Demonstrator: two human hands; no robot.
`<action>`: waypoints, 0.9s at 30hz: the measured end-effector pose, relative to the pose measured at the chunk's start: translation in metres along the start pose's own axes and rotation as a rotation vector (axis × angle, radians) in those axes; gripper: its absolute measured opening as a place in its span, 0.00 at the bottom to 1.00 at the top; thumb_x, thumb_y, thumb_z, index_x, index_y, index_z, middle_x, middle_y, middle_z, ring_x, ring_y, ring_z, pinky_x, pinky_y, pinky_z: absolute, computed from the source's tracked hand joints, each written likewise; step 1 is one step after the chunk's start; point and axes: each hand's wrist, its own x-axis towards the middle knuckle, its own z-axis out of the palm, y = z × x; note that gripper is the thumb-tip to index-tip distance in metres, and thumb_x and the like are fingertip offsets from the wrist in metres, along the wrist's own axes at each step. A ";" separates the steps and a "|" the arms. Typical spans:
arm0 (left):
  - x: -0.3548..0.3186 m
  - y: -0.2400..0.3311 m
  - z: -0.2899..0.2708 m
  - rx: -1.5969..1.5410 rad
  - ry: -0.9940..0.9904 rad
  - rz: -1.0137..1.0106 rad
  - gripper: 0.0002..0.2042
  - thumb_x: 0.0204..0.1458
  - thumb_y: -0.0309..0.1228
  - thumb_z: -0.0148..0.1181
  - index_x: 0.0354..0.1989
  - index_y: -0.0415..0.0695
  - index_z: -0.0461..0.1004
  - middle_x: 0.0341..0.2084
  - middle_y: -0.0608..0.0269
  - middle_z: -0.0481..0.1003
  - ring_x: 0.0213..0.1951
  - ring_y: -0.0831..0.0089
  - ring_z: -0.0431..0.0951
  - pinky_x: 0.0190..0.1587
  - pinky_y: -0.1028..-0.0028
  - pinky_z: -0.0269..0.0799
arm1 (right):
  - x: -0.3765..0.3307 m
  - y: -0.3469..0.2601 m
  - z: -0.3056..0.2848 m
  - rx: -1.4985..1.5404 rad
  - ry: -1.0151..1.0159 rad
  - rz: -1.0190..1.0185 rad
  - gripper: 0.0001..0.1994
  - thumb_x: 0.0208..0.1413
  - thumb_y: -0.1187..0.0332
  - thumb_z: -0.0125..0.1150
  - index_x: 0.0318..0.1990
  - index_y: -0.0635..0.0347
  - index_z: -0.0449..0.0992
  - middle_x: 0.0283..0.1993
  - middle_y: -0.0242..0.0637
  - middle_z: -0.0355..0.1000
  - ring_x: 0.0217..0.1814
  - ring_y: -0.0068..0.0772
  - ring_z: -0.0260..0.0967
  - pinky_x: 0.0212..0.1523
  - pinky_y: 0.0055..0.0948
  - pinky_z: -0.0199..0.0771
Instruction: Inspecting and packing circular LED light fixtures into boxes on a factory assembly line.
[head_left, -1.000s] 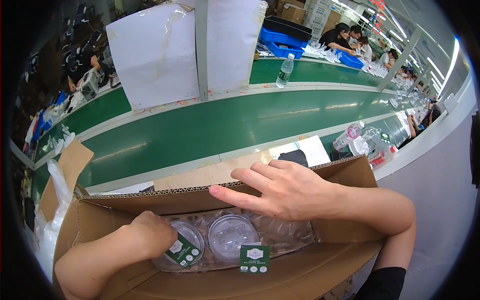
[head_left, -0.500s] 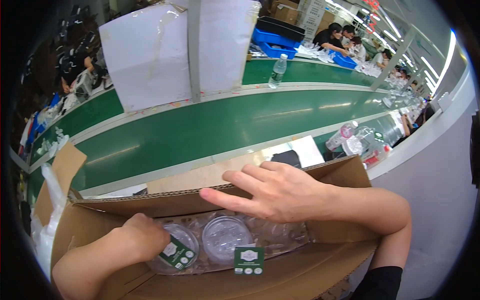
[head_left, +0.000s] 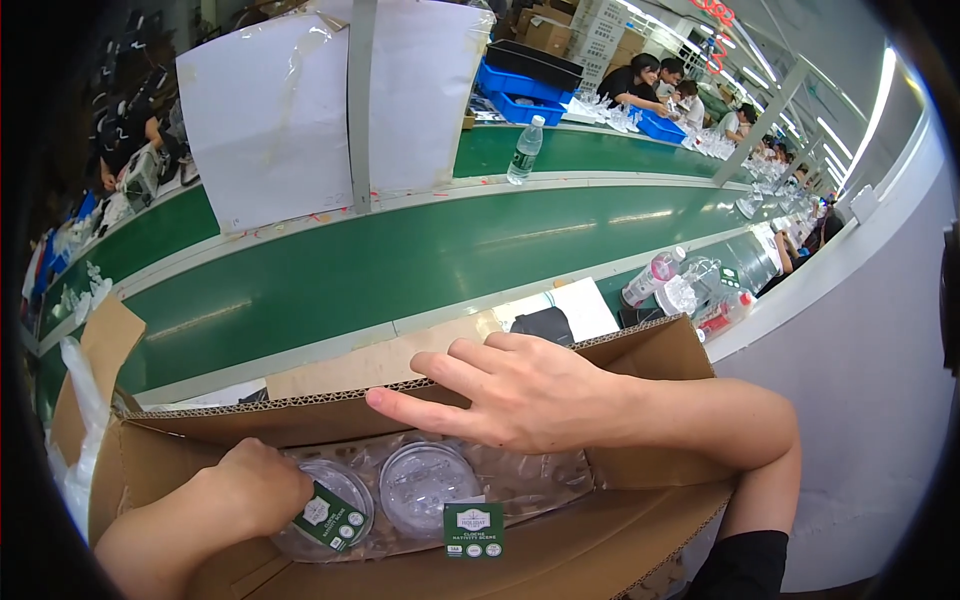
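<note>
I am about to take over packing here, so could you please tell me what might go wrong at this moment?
The left hand presses on a clear round plastic dome deep inside the brown cardboard box; pushing hard could crack it. The right hand rests across the box's far flap, which might fold inward onto the clear packs. A green-labelled card stands loose and might get bent.

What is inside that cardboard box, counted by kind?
Clear round plastic domes: 2, one under the left hand at, one at
Green square tags: 2, at and
Total: 4, all inside the cardboard box, whose far flap the right hand rests on.
</note>
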 end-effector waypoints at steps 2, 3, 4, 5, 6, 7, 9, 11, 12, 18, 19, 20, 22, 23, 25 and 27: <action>0.001 0.000 -0.002 0.005 -0.025 0.009 0.12 0.57 0.33 0.55 0.38 0.44 0.85 0.41 0.52 0.85 0.45 0.57 0.86 0.46 0.60 0.80 | 0.000 0.000 0.000 0.002 0.000 0.002 0.38 0.54 0.68 0.56 0.77 0.50 0.59 0.49 0.38 0.71 0.37 0.28 0.71 0.35 0.24 0.75; 0.000 0.000 -0.002 0.004 -0.025 0.009 0.12 0.57 0.33 0.55 0.38 0.44 0.85 0.41 0.52 0.85 0.45 0.57 0.86 0.46 0.60 0.80 | 0.000 0.000 0.001 0.005 0.003 0.003 0.38 0.54 0.68 0.56 0.77 0.50 0.59 0.49 0.38 0.71 0.37 0.28 0.71 0.35 0.25 0.75; 0.000 0.000 -0.001 0.000 -0.021 0.013 0.12 0.57 0.33 0.56 0.38 0.44 0.85 0.40 0.52 0.85 0.45 0.57 0.86 0.46 0.59 0.81 | 0.000 0.000 0.001 0.005 0.002 0.002 0.38 0.54 0.68 0.56 0.77 0.50 0.59 0.49 0.38 0.71 0.37 0.28 0.71 0.35 0.25 0.75; 0.000 0.001 -0.001 -0.004 -0.018 0.017 0.12 0.57 0.32 0.56 0.39 0.44 0.85 0.40 0.52 0.85 0.45 0.57 0.86 0.46 0.59 0.81 | -0.001 -0.001 0.001 0.007 0.006 0.002 0.38 0.54 0.68 0.56 0.76 0.50 0.59 0.49 0.38 0.71 0.37 0.28 0.71 0.35 0.25 0.75; 0.001 0.001 0.000 -0.005 -0.017 0.017 0.12 0.57 0.32 0.56 0.39 0.44 0.85 0.40 0.52 0.85 0.45 0.57 0.86 0.46 0.59 0.81 | -0.001 -0.001 0.001 0.009 0.011 0.002 0.38 0.54 0.68 0.56 0.76 0.50 0.59 0.49 0.38 0.71 0.37 0.28 0.71 0.35 0.25 0.75; 0.001 0.001 0.000 -0.003 -0.024 0.018 0.11 0.57 0.33 0.56 0.39 0.43 0.85 0.40 0.52 0.85 0.45 0.56 0.86 0.46 0.59 0.81 | -0.001 0.000 0.002 0.009 0.009 0.001 0.38 0.54 0.68 0.56 0.76 0.50 0.59 0.49 0.38 0.71 0.37 0.28 0.71 0.35 0.25 0.75; 0.003 0.002 -0.002 0.002 -0.028 0.024 0.11 0.56 0.33 0.57 0.39 0.43 0.85 0.40 0.52 0.85 0.45 0.56 0.86 0.46 0.59 0.81 | -0.003 0.000 0.002 0.008 0.016 0.000 0.38 0.54 0.68 0.56 0.76 0.49 0.59 0.49 0.38 0.71 0.38 0.28 0.71 0.36 0.25 0.75; 0.004 0.002 -0.005 0.005 -0.033 0.035 0.12 0.56 0.34 0.57 0.39 0.43 0.85 0.41 0.52 0.85 0.45 0.56 0.86 0.47 0.59 0.81 | -0.005 0.002 0.001 0.008 0.018 0.002 0.38 0.54 0.68 0.56 0.76 0.50 0.59 0.49 0.38 0.71 0.38 0.28 0.71 0.35 0.25 0.75; 0.005 0.001 -0.005 0.017 -0.025 0.043 0.12 0.56 0.34 0.57 0.39 0.43 0.85 0.41 0.52 0.85 0.45 0.56 0.86 0.47 0.59 0.81 | -0.006 0.002 -0.001 0.004 0.023 0.006 0.38 0.54 0.68 0.56 0.76 0.51 0.59 0.48 0.38 0.71 0.38 0.28 0.71 0.34 0.25 0.74; 0.003 -0.002 0.002 0.021 -0.014 0.017 0.12 0.56 0.33 0.59 0.42 0.46 0.86 0.44 0.54 0.85 0.48 0.58 0.86 0.48 0.59 0.81 | 0.002 -0.001 0.003 -0.029 0.018 -0.013 0.37 0.55 0.67 0.55 0.75 0.55 0.59 0.45 0.38 0.69 0.39 0.28 0.71 0.31 0.24 0.71; 0.006 -0.003 0.003 0.021 -0.041 0.022 0.13 0.57 0.34 0.57 0.43 0.46 0.85 0.45 0.53 0.85 0.49 0.58 0.85 0.49 0.58 0.81 | 0.000 -0.001 0.001 -0.027 0.020 -0.009 0.37 0.55 0.67 0.54 0.75 0.55 0.59 0.46 0.38 0.69 0.40 0.29 0.71 0.31 0.24 0.71; 0.010 -0.004 0.003 0.019 -0.067 0.025 0.14 0.58 0.36 0.56 0.45 0.47 0.85 0.46 0.53 0.84 0.49 0.57 0.85 0.50 0.58 0.80 | -0.001 0.000 -0.001 -0.038 0.008 -0.005 0.37 0.55 0.67 0.55 0.76 0.55 0.58 0.47 0.38 0.70 0.41 0.29 0.71 0.31 0.24 0.70; 0.007 -0.003 0.006 0.020 -0.074 0.022 0.14 0.58 0.36 0.56 0.45 0.48 0.85 0.47 0.53 0.84 0.50 0.57 0.85 0.50 0.58 0.80 | 0.001 -0.003 0.000 -0.037 0.016 -0.007 0.37 0.55 0.67 0.55 0.76 0.55 0.58 0.47 0.38 0.70 0.41 0.29 0.71 0.31 0.24 0.70; 0.005 -0.003 0.006 0.018 -0.100 0.017 0.14 0.58 0.37 0.57 0.46 0.48 0.85 0.48 0.54 0.84 0.51 0.57 0.85 0.51 0.58 0.80 | 0.002 -0.003 -0.001 -0.021 0.033 -0.004 0.37 0.55 0.67 0.55 0.76 0.55 0.58 0.48 0.38 0.70 0.42 0.29 0.72 0.32 0.24 0.70; 0.009 -0.005 0.006 0.023 -0.092 0.039 0.15 0.57 0.40 0.58 0.47 0.49 0.85 0.47 0.54 0.84 0.51 0.57 0.85 0.51 0.58 0.80 | 0.001 -0.003 0.000 -0.029 0.018 -0.001 0.37 0.56 0.67 0.55 0.76 0.56 0.57 0.48 0.38 0.70 0.42 0.29 0.72 0.32 0.24 0.70; 0.013 -0.004 0.009 0.078 -0.138 0.027 0.15 0.56 0.41 0.59 0.46 0.49 0.85 0.46 0.55 0.84 0.50 0.58 0.85 0.51 0.58 0.80 | 0.000 -0.003 0.001 -0.031 0.017 0.001 0.38 0.56 0.67 0.55 0.77 0.56 0.57 0.48 0.38 0.70 0.42 0.29 0.72 0.31 0.24 0.69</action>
